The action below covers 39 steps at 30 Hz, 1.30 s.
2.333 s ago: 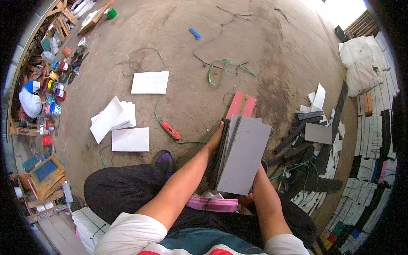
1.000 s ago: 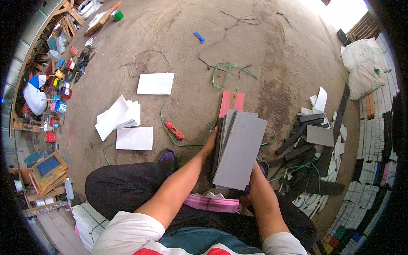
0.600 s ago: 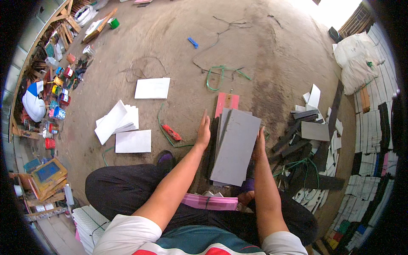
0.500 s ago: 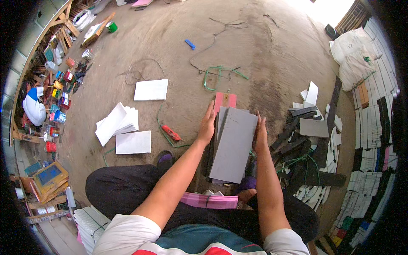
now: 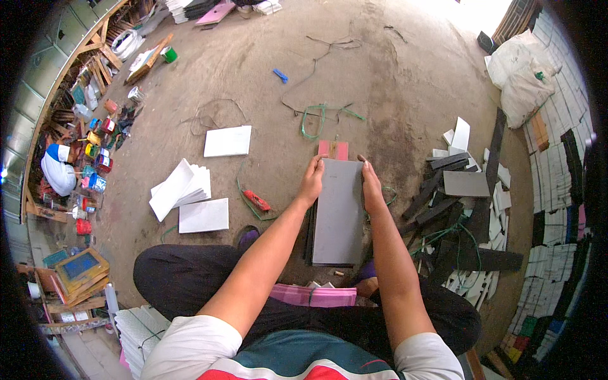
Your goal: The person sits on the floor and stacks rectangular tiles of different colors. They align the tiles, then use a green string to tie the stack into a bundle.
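Note:
A stack of grey rectangular sheets [image 5: 337,215] sits between my two hands, its edges nearly flush. My left hand [image 5: 310,182] presses on the far part of its left long edge, thumb at the top corner. Opposite it, my right hand [image 5: 372,185] holds the right edge with its thumb on top. Darker layers [image 5: 309,237] show beneath the stack along its left side. Just past the far end lies a pinkish-red flat piece [image 5: 334,149] with a brown mark down its middle. My palms and the undersides of the sheets are hidden.
White sheets [image 5: 203,215] lie to the left, near a red-handled tool [image 5: 256,201]. Green strapping [image 5: 313,121] and a blue tool [image 5: 280,76] are farther off. Black and white offcuts [image 5: 437,196] pile up at right. Paint cans [image 5: 96,182] line the left side.
The tilted, fanned-out grey sheets are now straight and nearly aligned. My right hand has moved left against their edge, and both hands have closed in on the stack.

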{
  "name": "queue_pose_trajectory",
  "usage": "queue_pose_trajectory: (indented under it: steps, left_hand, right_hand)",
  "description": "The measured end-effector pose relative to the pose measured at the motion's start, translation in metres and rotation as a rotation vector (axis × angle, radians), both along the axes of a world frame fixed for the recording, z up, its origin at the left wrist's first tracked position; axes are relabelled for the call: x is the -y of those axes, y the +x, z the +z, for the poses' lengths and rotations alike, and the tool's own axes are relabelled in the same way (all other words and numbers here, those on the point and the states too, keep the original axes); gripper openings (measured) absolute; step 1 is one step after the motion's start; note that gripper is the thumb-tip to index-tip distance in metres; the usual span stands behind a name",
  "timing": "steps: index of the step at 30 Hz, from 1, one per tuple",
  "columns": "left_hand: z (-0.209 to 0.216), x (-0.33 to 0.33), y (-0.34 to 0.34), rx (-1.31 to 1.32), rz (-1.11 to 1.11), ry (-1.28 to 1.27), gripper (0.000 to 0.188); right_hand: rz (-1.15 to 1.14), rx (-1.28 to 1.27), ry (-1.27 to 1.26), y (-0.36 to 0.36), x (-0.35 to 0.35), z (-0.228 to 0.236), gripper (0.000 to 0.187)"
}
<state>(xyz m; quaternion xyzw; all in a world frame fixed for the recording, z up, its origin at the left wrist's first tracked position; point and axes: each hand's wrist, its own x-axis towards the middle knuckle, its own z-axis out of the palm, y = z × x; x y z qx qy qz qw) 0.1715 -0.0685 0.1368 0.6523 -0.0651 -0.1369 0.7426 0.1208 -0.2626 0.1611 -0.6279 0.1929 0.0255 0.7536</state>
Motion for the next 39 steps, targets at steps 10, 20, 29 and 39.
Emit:
queue_pose_trajectory:
  steps: [10,20,29,39]
  left_hand:
    - [0.015,-0.031,-0.057,-0.285,0.148,0.062,0.087]
    - [-0.021,-0.028,-0.085,-0.417,-0.187,-0.299,0.091]
    - [0.000,-0.036,-0.105,-0.576,-0.180,-0.185,0.100]
    - [0.000,-0.043,-0.105,-0.654,-0.194,-0.216,0.102]
  right_hand:
    - [-0.095,-0.207,0.235,-0.057,-0.009,0.020,0.072]
    - [0.032,-0.124,0.243,-0.088,-0.029,-0.015,0.078]
    - [-0.012,-0.134,0.436,-0.103,-0.035,0.016,0.088]
    - [-0.142,-0.256,0.285,-0.096,-0.014,-0.045,0.095]
